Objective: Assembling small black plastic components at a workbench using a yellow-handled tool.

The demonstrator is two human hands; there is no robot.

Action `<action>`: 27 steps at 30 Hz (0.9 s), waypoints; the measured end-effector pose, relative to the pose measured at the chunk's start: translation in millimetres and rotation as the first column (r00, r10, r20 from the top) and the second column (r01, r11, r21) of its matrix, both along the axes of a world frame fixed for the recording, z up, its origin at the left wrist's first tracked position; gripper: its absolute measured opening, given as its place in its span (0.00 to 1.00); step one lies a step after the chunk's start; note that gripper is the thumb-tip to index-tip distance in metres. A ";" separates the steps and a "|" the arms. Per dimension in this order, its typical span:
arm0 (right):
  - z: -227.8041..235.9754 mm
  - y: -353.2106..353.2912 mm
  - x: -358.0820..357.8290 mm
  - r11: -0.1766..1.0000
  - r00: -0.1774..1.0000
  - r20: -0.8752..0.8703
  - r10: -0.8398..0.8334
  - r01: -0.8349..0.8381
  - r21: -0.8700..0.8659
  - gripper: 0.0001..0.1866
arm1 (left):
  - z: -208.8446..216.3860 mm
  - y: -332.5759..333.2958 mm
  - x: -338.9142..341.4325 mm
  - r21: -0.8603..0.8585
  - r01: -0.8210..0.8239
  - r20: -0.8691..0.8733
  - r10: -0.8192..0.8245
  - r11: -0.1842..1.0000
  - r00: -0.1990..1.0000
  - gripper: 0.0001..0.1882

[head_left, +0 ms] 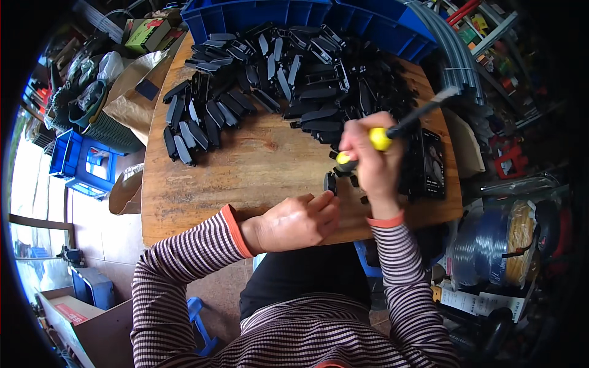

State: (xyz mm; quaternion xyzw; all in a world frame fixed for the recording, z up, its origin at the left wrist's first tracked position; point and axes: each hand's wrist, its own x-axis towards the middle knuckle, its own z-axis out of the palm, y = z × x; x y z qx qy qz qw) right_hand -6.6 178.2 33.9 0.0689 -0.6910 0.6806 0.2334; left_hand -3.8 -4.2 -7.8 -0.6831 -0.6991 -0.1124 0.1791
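Observation:
My right hand point(371, 156) grips a screwdriver point(392, 132) with a yellow and black handle, its tip pointing down toward a small black plastic part point(331, 182) standing on the wooden table point(257, 165). My left hand point(300, 221) rests on the table's near edge, its fingertips touching that small part from below. A big heap of black plastic parts point(307, 73) covers the far half of the table, with a row of them point(190, 129) laid out at the left.
Blue plastic crates point(294, 13) stand behind the table. A flat black stack of parts point(432, 162) lies at the table's right edge. A coil of tubing point(497, 245) sits lower right, a blue stool point(83, 162) and baskets at left, a cardboard box point(80, 322) lower left.

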 end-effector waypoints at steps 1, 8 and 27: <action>7.9 6.3 3.4 1.000 1.000 -0.004 0.000 0.000 0.004 0.04 | 0.7 0.5 -0.8 -0.023 -0.002 0.009 0.002 1.000 1.000 0.17; -16.1 36.6 28.4 0.639 0.982 0.080 -0.171 0.049 0.768 0.07 | -0.9 10.9 -28.9 0.091 -0.009 0.134 -0.004 0.996 0.991 0.14; -11.7 35.2 14.4 0.534 0.955 0.296 0.031 -0.267 0.803 0.12 | 1.0 -46.0 -142.4 0.048 -0.706 0.236 0.679 0.707 0.696 0.14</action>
